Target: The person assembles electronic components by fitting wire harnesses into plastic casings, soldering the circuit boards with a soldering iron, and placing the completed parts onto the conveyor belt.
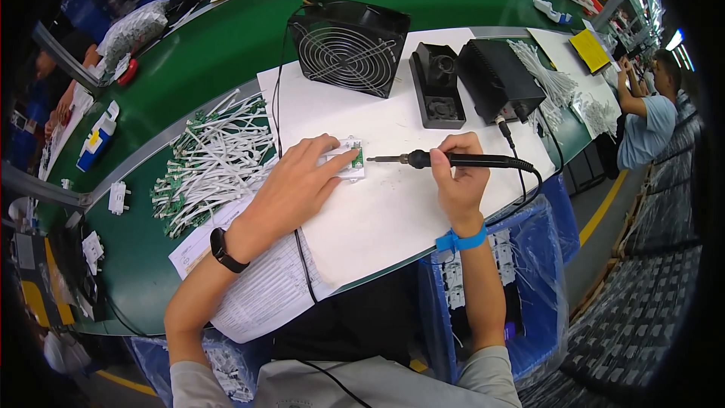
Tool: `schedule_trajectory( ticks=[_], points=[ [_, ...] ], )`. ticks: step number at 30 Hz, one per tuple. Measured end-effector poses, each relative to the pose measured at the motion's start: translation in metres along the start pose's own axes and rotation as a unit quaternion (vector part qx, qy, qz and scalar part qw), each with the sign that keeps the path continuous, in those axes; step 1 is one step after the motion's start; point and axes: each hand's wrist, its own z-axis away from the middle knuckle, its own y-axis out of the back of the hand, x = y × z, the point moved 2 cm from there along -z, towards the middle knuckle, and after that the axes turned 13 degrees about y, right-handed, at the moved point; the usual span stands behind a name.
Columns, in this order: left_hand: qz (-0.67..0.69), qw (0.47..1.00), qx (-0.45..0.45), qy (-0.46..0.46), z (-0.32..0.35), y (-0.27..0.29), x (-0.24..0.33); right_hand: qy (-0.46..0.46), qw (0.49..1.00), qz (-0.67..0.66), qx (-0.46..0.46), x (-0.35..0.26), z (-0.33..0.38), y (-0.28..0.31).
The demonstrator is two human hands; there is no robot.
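My left hand [298,177] reaches over a small white plastic housing [353,174] on the white sheet and holds it in place, the fingertips pressing on its top. A little green circuit board [358,157] shows at the housing's right end; my fingers cover the rest. My right hand [461,181] grips a black soldering iron [476,160] by its handle. Its metal tip points left, just right of the green board, and a narrow gap seems to separate them. The iron's black cord loops down behind my right wrist.
Beyond my hands stand a black fan [349,49], a black iron stand [438,87] and a black power unit [500,79]. White cables with green boards [215,159] lie heaped at left, over printed papers [264,287]. A blue bin [547,287] stands below right; a co-worker [653,117] sits farther right.
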Motion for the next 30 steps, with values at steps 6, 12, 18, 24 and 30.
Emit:
schedule_trajectory(
  ticks=[6, 12, 18, 24, 30],
  points=[
    [0.009, 1.0, -0.004, 0.0, -0.0006, 0.001, -0.0016, 0.0, 0.999, 0.0, -0.032, 0.0008, -0.0013, -0.001],
    [0.021, 1.0, -0.011, 0.002, -0.0015, 0.0028, -0.0013, -0.008, 0.999, -0.018, -0.045, 0.001, -0.0004, -0.0006],
    [0.018, 1.0, -0.016, 0.005, -0.0025, 0.0028, -0.0011, -0.01, 0.999, -0.024, -0.047, 0.0012, -0.001, -0.0004],
    [0.016, 1.0, -0.007, 0.01, -0.0023, 0.0021, 0.0015, -0.019, 0.998, -0.033, -0.04, 0.0022, 0.0002, 0.0002],
    [0.026, 1.0, -0.011, 0.012, -0.0028, 0.0026, 0.0017, -0.017, 0.999, -0.026, -0.021, 0.0015, -0.0014, 0.0007]
  ],
)
